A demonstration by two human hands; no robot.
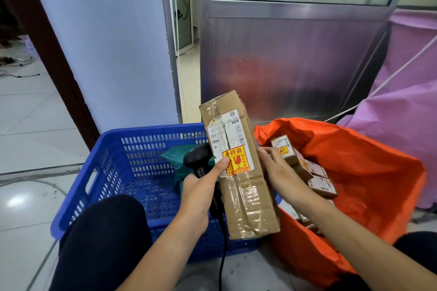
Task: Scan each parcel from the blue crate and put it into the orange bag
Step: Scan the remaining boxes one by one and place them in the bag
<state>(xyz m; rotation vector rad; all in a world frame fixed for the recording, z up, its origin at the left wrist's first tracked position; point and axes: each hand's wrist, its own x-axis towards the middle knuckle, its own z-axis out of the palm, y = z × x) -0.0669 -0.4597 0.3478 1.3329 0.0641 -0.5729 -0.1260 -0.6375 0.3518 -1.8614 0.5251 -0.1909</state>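
A long brown cardboard parcel [238,163] with a white label and a red-yellow fragile sticker is held upright between both hands, above the gap between crate and bag. My left hand [201,186] grips a black barcode scanner [197,160] by its handle, and its thumb presses the parcel's left face. My right hand [276,170] holds the parcel's right edge. The blue crate [113,172] stands at the left with a green soft parcel [175,160] inside. At the right, the orange bag [369,182] lies open with several small boxes [305,165] in it.
A metal door panel [295,59] and a blue-white wall [106,42] stand right behind the crate and bag. A purple bag [402,106] with a white cord is at the far right. My knees frame the bottom of the view. The scanner's cable hangs down between them.
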